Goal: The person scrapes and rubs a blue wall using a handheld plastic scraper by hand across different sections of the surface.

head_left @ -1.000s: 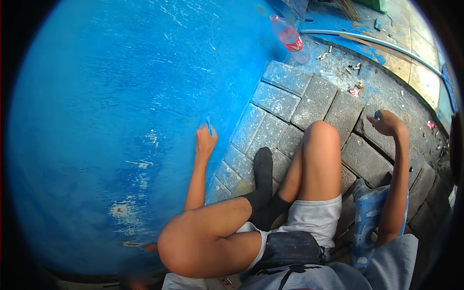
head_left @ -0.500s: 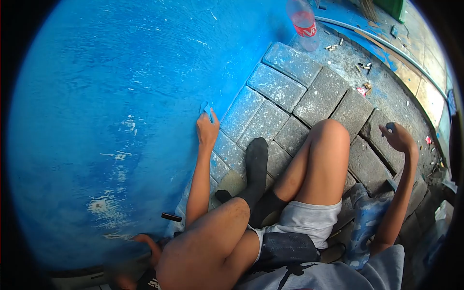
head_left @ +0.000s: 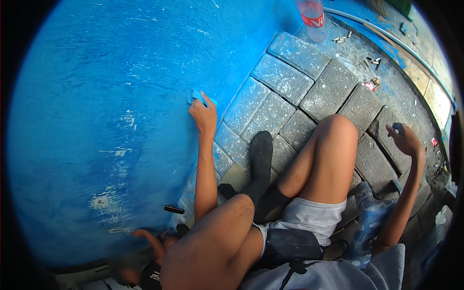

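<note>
My left hand (head_left: 204,117) is closed on a folded light-blue sheet (head_left: 195,95), which looks like sandpaper, and presses it against the blue painted wall (head_left: 96,145). The wall has pale scuffed and scraped patches left of this hand. My right hand (head_left: 407,141) hangs over the paving at the right, away from the wall, its fingers curled. A small dark blue-grey thing (head_left: 397,128) shows between its thumb and fingers, too small to name. My knees and dark-socked feet lie between the two hands.
A plastic bottle with a red label (head_left: 314,21) stands by the wall. Cigarette butts (head_left: 342,38) litter the concrete beyond the grey paving blocks (head_left: 284,77). A small black object (head_left: 174,209) lies near the wall base. At lower left, another person's hand (head_left: 139,233) is by the wall.
My left hand has shifted up and left along the wall with the folded sheet, which now lies flatter. My right hand stays curled. The view has tilted slightly.
</note>
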`<action>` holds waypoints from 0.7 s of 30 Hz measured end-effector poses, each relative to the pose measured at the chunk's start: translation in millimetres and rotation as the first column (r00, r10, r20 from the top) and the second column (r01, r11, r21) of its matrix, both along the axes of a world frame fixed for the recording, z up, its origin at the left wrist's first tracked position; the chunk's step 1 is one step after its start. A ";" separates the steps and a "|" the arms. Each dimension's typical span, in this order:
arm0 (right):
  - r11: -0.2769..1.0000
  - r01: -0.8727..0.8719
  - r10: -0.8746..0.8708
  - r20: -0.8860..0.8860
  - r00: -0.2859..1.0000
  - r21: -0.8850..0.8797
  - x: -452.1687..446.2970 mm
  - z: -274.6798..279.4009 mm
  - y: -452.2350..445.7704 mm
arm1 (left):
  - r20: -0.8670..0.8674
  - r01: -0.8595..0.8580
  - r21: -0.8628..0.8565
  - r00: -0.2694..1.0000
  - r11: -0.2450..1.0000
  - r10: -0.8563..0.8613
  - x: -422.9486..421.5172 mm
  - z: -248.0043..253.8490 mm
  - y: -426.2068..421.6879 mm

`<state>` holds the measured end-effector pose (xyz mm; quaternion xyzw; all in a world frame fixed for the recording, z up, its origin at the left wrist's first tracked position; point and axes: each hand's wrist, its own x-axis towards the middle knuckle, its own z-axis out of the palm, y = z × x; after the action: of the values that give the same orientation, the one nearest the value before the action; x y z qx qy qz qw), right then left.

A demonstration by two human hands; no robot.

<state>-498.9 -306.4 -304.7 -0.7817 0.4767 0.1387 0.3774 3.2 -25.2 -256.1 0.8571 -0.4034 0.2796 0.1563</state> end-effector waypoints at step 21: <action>0.999 -0.016 0.016 0.004 1.000 -0.043 1.0 2.5 -0.9 | -0.171 -0.086 0.061 0.981 0.994 0.096 0.0 -24.9 10.3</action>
<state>-497.9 -307.3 -302.2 -0.7938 0.4724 0.1298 0.3604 3.1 -14.9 -281.0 0.8996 -0.3560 0.1999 0.1548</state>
